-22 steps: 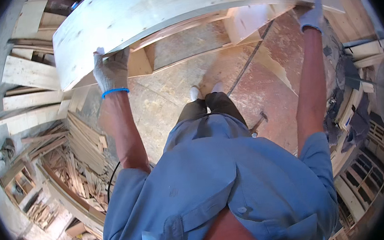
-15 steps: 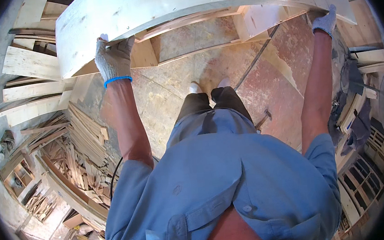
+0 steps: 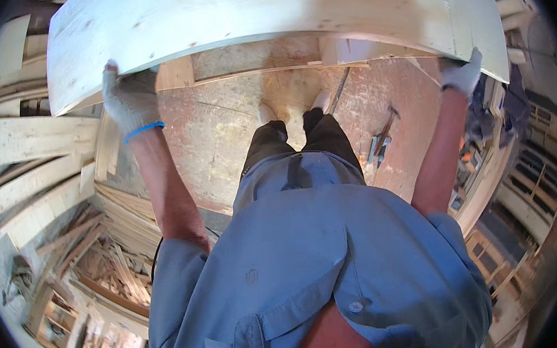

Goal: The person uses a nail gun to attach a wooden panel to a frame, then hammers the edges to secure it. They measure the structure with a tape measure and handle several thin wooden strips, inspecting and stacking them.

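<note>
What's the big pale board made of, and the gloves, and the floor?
Board: looks like wood, perhaps plywood, smooth and seemingly unpainted, with brown knot-like specks.
Gloves: probably knitted fabric, dull whitish, bending round the fingers like cloth.
Floor: maybe concrete, worn, with reddish and cream patches.

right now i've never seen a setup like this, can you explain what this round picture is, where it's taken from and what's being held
There's no robot here: these are a person's own hands, in pale work gloves. A wide fisheye camera on the person's head looks down, so the image is round, straight edges bend, and the blue shirt fills the lower middle. The left hand, with a blue cuff edge, and the right hand grip the near edge of a long, pale wooden piece, one toward each end. On the floor lies a hammer, with other tools beside it too small to name. Boards lie at the left.
</note>
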The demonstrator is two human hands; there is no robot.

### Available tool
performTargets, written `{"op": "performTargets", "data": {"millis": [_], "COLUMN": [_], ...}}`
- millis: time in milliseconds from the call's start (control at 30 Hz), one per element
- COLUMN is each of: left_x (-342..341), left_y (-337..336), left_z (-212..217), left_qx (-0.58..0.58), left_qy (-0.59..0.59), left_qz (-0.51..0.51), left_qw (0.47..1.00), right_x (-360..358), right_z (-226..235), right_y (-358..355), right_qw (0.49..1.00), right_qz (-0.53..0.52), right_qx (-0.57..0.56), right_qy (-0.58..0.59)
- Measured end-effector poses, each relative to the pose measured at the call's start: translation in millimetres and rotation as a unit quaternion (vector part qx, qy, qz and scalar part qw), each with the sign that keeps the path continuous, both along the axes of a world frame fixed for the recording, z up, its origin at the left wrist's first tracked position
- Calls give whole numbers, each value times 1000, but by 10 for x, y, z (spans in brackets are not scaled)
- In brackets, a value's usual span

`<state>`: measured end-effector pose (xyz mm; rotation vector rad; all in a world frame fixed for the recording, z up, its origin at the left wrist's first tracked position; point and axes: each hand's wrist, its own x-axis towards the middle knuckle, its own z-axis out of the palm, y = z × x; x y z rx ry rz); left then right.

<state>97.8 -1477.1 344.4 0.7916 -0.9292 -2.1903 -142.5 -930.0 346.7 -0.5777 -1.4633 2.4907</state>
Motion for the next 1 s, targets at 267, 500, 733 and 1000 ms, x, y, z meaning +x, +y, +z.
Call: {"op": "performTargets", "data": {"millis": [267,500,733,1000], "left_x": [275,317,493,1750], "left_y": [-636,-1308,-1195,-1185], "left_z": [-161,-251,-90,-71], "left_qx": [-5,12,-31,-59], "left_qy": [-34,28,-73,-68], "left_qz": [-20,-106,-196,-243], "left_qw": [999,994,977,966], "right_x": [1689,2381,3198,3811], "right_z": [-14,-108,18,-27], "right_y": [-333,-475,-373,-351], "right_qw": [992,975,980,982], "right_qz": [-63,-105,-101,-82], "right_qx": [-94,-190,-169,-166], "right_qy": [48,47,34,39]}}
